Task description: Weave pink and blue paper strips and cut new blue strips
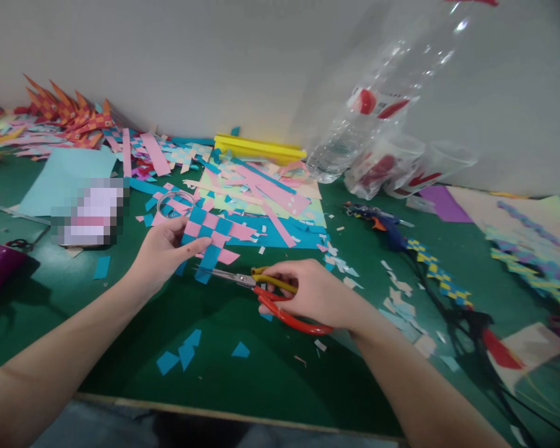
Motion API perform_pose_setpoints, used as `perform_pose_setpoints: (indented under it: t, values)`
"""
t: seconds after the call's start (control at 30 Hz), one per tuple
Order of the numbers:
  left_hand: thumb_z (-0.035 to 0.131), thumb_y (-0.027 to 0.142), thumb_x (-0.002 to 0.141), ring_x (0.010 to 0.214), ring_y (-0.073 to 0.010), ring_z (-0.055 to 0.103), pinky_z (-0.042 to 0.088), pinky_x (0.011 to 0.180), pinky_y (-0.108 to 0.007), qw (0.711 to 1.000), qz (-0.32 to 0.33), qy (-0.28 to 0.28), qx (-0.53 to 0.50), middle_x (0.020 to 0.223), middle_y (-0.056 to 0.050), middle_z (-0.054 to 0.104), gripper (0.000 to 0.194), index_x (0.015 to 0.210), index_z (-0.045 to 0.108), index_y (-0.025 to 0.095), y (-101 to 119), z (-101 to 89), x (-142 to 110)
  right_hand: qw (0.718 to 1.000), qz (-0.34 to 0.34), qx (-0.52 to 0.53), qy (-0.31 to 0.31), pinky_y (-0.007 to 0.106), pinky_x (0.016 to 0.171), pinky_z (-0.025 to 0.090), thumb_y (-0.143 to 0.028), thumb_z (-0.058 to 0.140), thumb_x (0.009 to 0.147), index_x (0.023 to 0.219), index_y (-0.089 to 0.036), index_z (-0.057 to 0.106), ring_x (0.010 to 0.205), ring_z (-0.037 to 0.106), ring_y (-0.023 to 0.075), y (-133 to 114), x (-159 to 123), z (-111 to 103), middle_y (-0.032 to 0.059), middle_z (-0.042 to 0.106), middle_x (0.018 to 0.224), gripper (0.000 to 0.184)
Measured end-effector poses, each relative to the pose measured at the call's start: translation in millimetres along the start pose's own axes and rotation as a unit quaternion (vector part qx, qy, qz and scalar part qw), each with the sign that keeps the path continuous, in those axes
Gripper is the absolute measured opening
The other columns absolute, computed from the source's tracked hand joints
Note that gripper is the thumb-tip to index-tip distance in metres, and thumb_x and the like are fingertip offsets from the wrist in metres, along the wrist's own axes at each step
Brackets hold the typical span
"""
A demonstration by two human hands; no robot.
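Pinched between the thumb and fingers of my left hand [165, 249] is a woven paper piece [208, 227] in a blue and pink checker pattern, with loose strip ends sticking out. My right hand [315, 292] is wrapped round the scissors [245, 280], which have one yellow and one red handle. Their blades point left and lie at a blue strip [208, 264] hanging from the lower edge of the woven piece. Whether the blades are parted is hard to make out. Several blue paper offcuts [185, 354] lie on the green table below my hands.
Behind my hands lie many paper strips [280, 193] and a roll of clear tape [175, 204]. A yellow bar [260, 148], a tilted plastic bottle [368, 93] and plastic cups [441, 165] stand along the wall. A black-handled tool with cord [401, 239] lies right.
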State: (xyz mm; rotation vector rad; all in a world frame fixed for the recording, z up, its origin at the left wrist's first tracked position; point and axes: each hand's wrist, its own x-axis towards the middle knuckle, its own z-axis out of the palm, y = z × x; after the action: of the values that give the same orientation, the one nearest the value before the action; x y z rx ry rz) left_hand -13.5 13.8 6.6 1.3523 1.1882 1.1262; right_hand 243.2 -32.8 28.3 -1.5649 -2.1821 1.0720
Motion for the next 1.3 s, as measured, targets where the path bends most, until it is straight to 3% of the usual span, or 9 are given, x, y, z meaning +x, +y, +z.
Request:
perform_pose_setpoints:
  t: [0.2, 0.53, 0.67, 0.87, 1.3]
  values:
    - [0.079, 0.036, 0.07, 0.072, -0.0121, 0.062, 0.052, 0.069, -0.023, 0.999, -0.015, -0.02, -0.048, 0.079, 0.0, 0.068, 0.028, 0.088, 0.068, 0.019, 0, 0.2, 2, 1.0, 0.008, 0.011, -0.001, 0.028, 0.062, 0.049, -0.048, 0.075, 0.065, 0.092, -0.022, 0.072, 0.069, 0.064, 0.0159, 3, 1, 1, 0.002, 0.072, 0.082, 0.037]
    - [0.081, 0.034, 0.069, 0.071, -0.0121, 0.064, 0.052, 0.07, -0.023, 0.996, -0.037, -0.009, -0.079, 0.079, 0.0, 0.07, 0.027, 0.086, 0.068, 0.018, -3, -0.6, 3, 1.0, 0.016, -0.009, -0.012, 0.029, 0.059, 0.049, -0.051, 0.075, 0.064, 0.086, -0.021, 0.072, 0.065, 0.064, 0.0167, 6, 1, 0, 0.0026, 0.072, 0.075, 0.037]
    - [0.081, 0.031, 0.068, 0.075, -0.0123, 0.065, 0.053, 0.073, -0.023, 0.993, -0.028, 0.02, -0.11, 0.085, -0.002, 0.071, 0.029, 0.091, 0.069, 0.017, 0, 0.1, 3, 1.0, 0.024, 0.01, 0.006, 0.032, 0.065, 0.053, -0.048, 0.074, 0.065, 0.091, -0.022, 0.07, 0.075, 0.067, 0.0195, 2, 0, 1, 0.0049, 0.072, 0.088, 0.037]
    - [0.082, 0.029, 0.065, 0.079, -0.0165, 0.067, 0.053, 0.066, -0.024, 0.986, -0.022, 0.061, -0.151, 0.088, -0.004, 0.072, 0.033, 0.093, 0.068, 0.017, 10, 3.2, 2, 1.0, 0.009, 0.007, 0.0, 0.04, 0.089, 0.053, -0.047, 0.073, 0.067, 0.118, -0.024, 0.058, 0.111, 0.061, 0.0274, 1, -1, -1, 0.0094, 0.062, 0.125, 0.058]
    - [0.079, 0.034, 0.069, 0.075, -0.0155, 0.066, 0.054, 0.065, -0.025, 0.989, -0.026, 0.043, -0.139, 0.077, -0.002, 0.069, 0.025, 0.084, 0.069, 0.018, 6, 3.1, 2, 0.999, 0.003, 0.01, 0.03, 0.04, 0.082, 0.055, -0.053, 0.073, 0.066, 0.119, -0.025, 0.057, 0.108, 0.061, 0.0287, 9, 2, 1, 0.0102, 0.061, 0.122, 0.062]
